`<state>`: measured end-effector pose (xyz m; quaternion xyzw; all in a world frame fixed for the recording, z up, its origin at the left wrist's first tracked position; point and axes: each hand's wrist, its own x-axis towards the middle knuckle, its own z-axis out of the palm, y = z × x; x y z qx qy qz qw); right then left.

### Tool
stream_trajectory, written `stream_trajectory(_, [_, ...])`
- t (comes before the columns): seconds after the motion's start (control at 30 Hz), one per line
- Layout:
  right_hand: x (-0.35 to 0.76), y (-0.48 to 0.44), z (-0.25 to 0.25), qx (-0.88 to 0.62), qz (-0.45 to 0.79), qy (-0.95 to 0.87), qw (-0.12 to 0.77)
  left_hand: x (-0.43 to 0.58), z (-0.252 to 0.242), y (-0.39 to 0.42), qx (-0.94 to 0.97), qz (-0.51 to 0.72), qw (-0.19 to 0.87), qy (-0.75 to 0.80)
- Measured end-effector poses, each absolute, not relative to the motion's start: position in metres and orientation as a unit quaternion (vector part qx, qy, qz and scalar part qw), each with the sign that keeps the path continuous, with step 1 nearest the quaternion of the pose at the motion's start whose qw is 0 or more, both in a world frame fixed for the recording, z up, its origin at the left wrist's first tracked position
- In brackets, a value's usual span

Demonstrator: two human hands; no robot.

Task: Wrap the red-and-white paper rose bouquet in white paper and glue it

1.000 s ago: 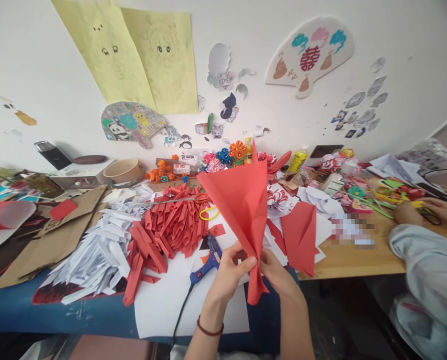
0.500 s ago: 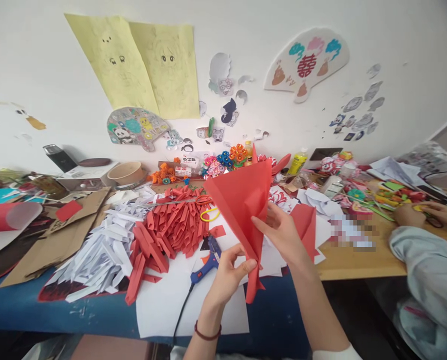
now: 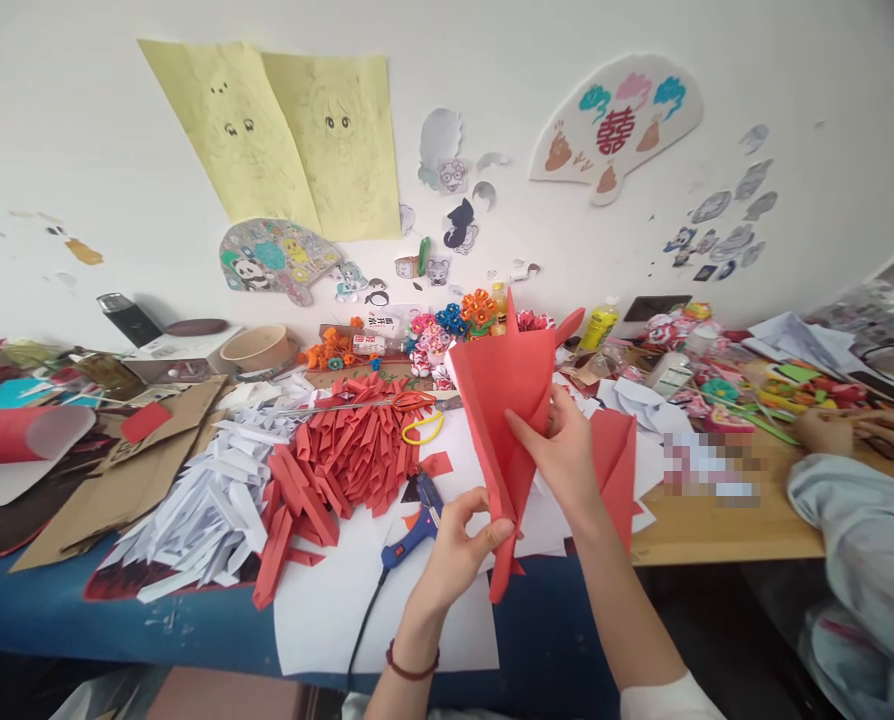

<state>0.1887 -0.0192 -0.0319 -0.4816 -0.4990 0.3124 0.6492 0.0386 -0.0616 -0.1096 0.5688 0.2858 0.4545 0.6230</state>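
Note:
A folded red paper cone (image 3: 503,390) is held up over the white sheets, its wide end toward the wall. My left hand (image 3: 466,545) pinches its narrow lower end between thumb and fingers. Higher up, my right hand (image 3: 559,450) grips the right edge, with the thumb inside the fold. Beneath my left hand's fingers, to the left, a blue glue gun (image 3: 413,535) lies on a white sheet (image 3: 319,625). Another red folded paper (image 3: 616,465) rests behind my right forearm.
Piles of red folded strips (image 3: 353,440) and white strips (image 3: 207,500) lie to the left, with cardboard (image 3: 94,500) beyond. Scissors (image 3: 409,402) lie behind. At the right, another person's hands (image 3: 826,432) hold something over the wooden table (image 3: 717,530).
The cone's wide end has turned and shifted right, and it looks narrower. My right hand has moved slightly right with it, while my left hand keeps its hold. The view has shifted slightly.

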Motion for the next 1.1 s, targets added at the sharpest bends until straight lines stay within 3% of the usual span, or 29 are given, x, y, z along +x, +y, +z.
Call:
stream_trajectory(0.4, [0.18, -0.053, -0.051, -0.434, 0.457, -0.521, 0.575, 0.039, -0.117, -0.061, 0.516, 0.473, 0.666, 0.256])
stream_trajectory(0.8, [0.2, -0.023, -0.03, -0.484, 0.286, -0.505, 0.655, 0.029, -0.125, -0.067, 0.581, 0.433, 0.611, 0.318])
stream_trajectory(1.1, [0.186, -0.067, -0.06, -0.429, 0.491, -0.519, 0.552, 0.03, -0.132, -0.069, 0.544, 0.448, 0.622, 0.34])
